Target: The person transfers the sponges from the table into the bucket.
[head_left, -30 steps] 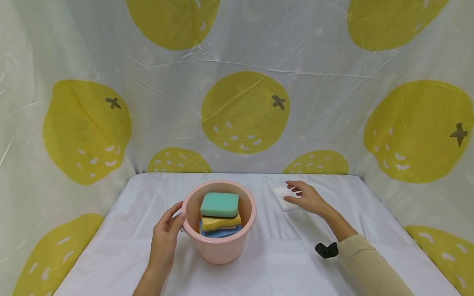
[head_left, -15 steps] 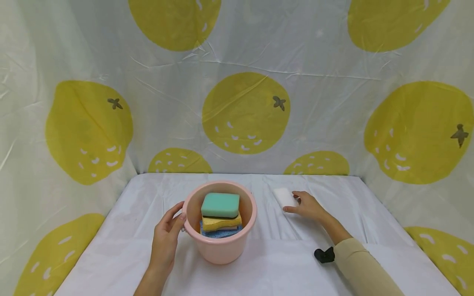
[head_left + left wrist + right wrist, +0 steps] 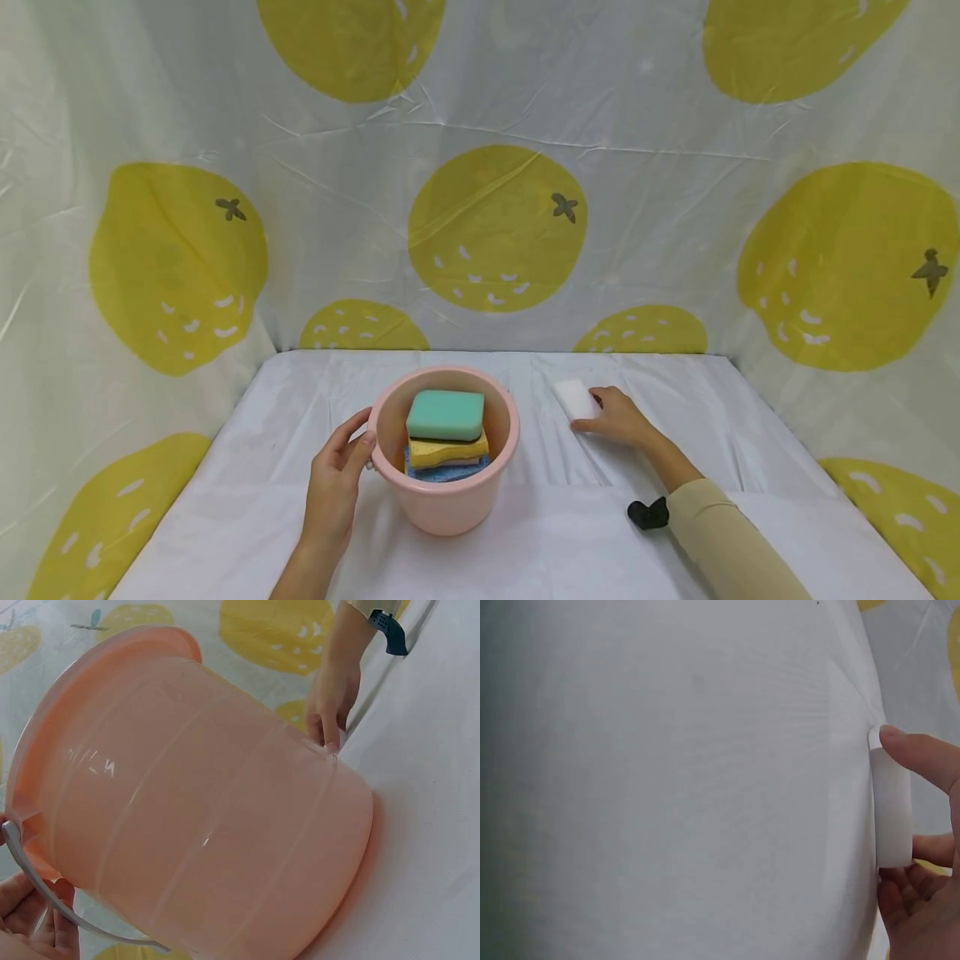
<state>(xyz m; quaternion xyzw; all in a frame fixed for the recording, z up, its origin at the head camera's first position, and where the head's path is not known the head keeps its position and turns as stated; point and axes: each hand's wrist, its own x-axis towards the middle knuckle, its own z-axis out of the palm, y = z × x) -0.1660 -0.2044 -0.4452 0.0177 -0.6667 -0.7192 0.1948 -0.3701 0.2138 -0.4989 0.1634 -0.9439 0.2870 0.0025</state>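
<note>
A pink bucket stands on the white table and holds a stack of sponges: green on top, yellow below it, blue lowest. My left hand grips the bucket's left side by the rim, its fingers curled next to the grey handle. Right of the bucket lies a white sponge. My right hand rests on its near end. In the right wrist view the thumb and fingers pinch the white sponge by its two ends.
A white sheet covers the table, and a lemon-print curtain closes off the back and both sides. A black strap sits at my right wrist beside a beige sleeve.
My right hand has come down from above the white sponge and closed onto its near end. The left hand and the bucket have not moved.
</note>
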